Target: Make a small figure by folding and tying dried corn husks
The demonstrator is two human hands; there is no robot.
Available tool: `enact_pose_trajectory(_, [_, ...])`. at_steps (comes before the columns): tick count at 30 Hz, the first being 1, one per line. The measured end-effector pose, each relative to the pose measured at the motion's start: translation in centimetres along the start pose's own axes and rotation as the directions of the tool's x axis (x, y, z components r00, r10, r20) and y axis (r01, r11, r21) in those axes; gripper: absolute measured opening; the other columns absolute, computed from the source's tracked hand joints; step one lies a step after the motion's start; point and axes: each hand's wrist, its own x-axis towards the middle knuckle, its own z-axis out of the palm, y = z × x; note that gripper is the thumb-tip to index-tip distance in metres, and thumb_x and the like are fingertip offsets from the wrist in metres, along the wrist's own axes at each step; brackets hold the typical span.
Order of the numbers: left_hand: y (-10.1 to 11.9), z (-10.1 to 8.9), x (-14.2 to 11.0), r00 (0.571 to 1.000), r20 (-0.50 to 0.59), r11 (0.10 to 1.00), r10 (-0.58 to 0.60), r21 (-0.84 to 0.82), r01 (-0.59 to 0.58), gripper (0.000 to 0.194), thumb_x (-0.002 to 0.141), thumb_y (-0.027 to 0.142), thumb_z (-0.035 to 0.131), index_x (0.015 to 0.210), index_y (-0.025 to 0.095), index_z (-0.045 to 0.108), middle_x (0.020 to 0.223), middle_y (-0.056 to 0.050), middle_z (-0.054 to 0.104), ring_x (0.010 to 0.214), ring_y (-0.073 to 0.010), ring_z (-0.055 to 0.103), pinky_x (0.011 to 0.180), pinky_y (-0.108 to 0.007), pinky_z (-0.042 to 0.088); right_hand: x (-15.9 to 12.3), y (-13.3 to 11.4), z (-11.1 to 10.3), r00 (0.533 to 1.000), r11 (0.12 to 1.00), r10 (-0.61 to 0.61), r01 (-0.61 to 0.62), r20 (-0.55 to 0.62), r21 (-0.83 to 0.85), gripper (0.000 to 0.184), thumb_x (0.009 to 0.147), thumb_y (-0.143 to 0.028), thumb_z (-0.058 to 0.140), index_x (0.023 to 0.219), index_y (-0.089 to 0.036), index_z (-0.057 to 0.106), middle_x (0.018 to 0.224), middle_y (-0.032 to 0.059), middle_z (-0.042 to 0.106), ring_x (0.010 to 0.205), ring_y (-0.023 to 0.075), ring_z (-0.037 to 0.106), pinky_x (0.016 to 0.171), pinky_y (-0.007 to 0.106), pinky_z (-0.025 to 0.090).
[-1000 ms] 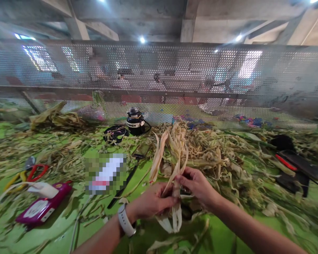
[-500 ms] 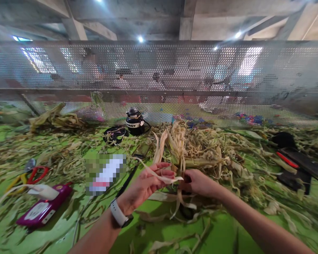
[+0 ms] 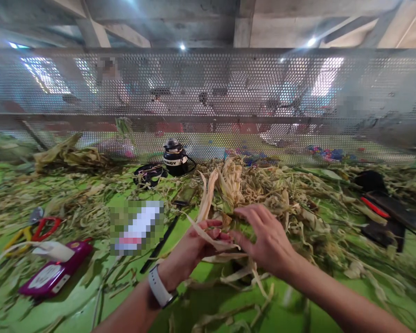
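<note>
- On my feed, left hand [image 3: 189,249] has its fingers pinching a husk strip [image 3: 203,232] over the green surface [image 3: 79,307]
- right hand [image 3: 270,243]: fingers spread, right by the strip's end, can't tell if touching

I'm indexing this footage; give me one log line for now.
left hand: holds pale husk strip | right hand: open, beside left | ahead: husk pile, black bottle

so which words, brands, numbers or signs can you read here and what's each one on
"ERGY", on the pale band of the black jug; its first letter is blurred, and any lettering further round is out of sight.
Unreadable: the white label on the purple box, too small and blurred.
Unreadable: the pale object beside it, pixelated over.
</note>
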Motion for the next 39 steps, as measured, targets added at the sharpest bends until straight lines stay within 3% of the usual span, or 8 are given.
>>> enact_pose_trajectory(3, [0.1, 0.1, -0.2, 0.999, -0.035, 1.000, 0.008, -0.022, -0.009, 0.023, 0.079, 0.016, 0.060, 0.100, 0.013, 0.052, 0.082, -0.011, 0.074, 0.074, -0.0181, 0.071, 0.067, -0.026, 0.054, 0.2, 0.7, 0.0, 0.992, 0.998, 0.036, -0.042, -0.121, -0.048, 0.027, 0.088, -0.024, 0.052, 0.114, -0.016, 0.055, 0.101, 0.0111, 0.058, 0.096, 0.0234, 0.052, 0.083, 0.037, 0.044])
enact_pose_trajectory(8, [-0.2, -0.1, 0.0, 1.000, 0.007, 0.998, 0.008, -0.060, -0.008, 0.026, 0.077, 0.014, 0.059, 0.101, 0.015, 0.051, 0.082, -0.010, 0.074, 0.072, -0.0186, 0.070, 0.067, -0.028, 0.055, -0.1, -0.3, 0.2, 0.986, 0.972, -0.103, 0.071, 0.132, 0.224, 0.018, 0.081, -0.034, 0.063, 0.091, -0.019, 0.064, 0.088, 0.0057, 0.060, 0.085, 0.0194, 0.054, 0.076, 0.032, 0.044])
enact_pose_trajectory(11, [-0.4, -0.3, 0.2, 0.999, 0.040, 0.996, -0.026, -0.080, 0.029, 0.022, 0.073, 0.012, 0.060, 0.095, 0.014, 0.056, 0.075, -0.007, 0.073, 0.064, -0.0161, 0.069, 0.066, -0.028, 0.054, -0.2, -0.6, 0.9, 0.971, 0.905, 0.014, -0.114, 0.238, 0.409, 0.017, 0.083, -0.033, 0.061, 0.077, -0.017, 0.062, 0.076, 0.0023, 0.060, 0.073, 0.0148, 0.054, 0.067, 0.027, 0.042])
enact_pose_trajectory(15, [0.0, -0.2, -0.1, 0.982, 0.175, 0.991, -0.070, -0.097, 0.088, 0.013, 0.071, 0.019, 0.060, 0.081, 0.012, 0.061, 0.070, -0.006, 0.070, 0.066, -0.0169, 0.067, 0.072, -0.033, 0.054, 0.3, 0.2, 1.2, 0.872, 0.658, 0.265, -0.476, 0.411, 0.584, 0.025, 0.081, -0.038, 0.062, 0.073, -0.015, 0.056, 0.067, -0.0012, 0.055, 0.061, 0.0106, 0.048, 0.055, 0.022, 0.038])
enact_pose_trajectory(26, [-0.5, 0.1, -0.1, 0.976, 0.196, 0.969, 0.094, 0.209, -0.136, 0.027, 0.068, 0.033, 0.076, 0.073, 0.013, 0.059, 0.066, 0.001, 0.061, 0.054, -0.0086, 0.058, 0.056, -0.022, 0.047, 0.3, 0.4, 1.8, 0.707, 0.070, 0.339, -0.677, 0.621, 0.733, 0.041, 0.068, -0.044, 0.073, 0.089, -0.016, 0.051, 0.069, -0.0049, 0.050, 0.053, 0.0056, 0.041, 0.049, 0.019, 0.031])
enact_pose_trajectory(30, [-0.4, 0.0, 0.0, 0.970, 0.208, 0.952, 0.126, 0.248, -0.177, 0.028, 0.068, 0.035, 0.075, 0.073, 0.012, 0.059, 0.066, 0.001, 0.060, 0.055, -0.0087, 0.057, 0.056, -0.022, 0.046, 0.4, 0.6, 1.6, 0.690, 0.182, 0.219, -0.724, 0.690, 0.665, 0.043, 0.070, -0.052, 0.068, 0.083, -0.014, 0.056, 0.066, -0.0036, 0.051, 0.053, 0.0061, 0.039, 0.048, 0.020, 0.028])
enact_pose_trajectory(34, [-0.3, 0.0, -0.1, 0.978, 0.183, 0.954, 0.103, 0.262, -0.149, 0.033, 0.063, 0.037, 0.078, 0.069, 0.013, 0.056, 0.063, 0.002, 0.059, 0.052, -0.0086, 0.056, 0.054, -0.021, 0.044, 0.4, 0.6, 1.8, 0.760, 0.362, 0.232, -0.646, 0.607, 0.671, 0.043, 0.065, -0.052, 0.072, 0.069, -0.013, 0.054, 0.061, -0.0040, 0.049, 0.057, 0.0077, 0.039, 0.052, 0.021, 0.030])
enact_pose_trajectory(39, [-0.4, -0.1, 0.0, 0.981, 0.172, 0.958, 0.093, 0.254, -0.136, 0.037, 0.061, 0.040, 0.079, 0.069, 0.014, 0.055, 0.060, 0.004, 0.058, 0.051, -0.0079, 0.055, 0.053, -0.021, 0.042, 0.4, 0.8, 1.6, 0.747, 0.206, 0.198, -0.664, 0.634, 0.719, 0.039, 0.062, -0.041, 0.078, 0.071, -0.015, 0.051, 0.062, -0.0058, 0.047, 0.057, 0.0069, 0.040, 0.052, 0.020, 0.030])
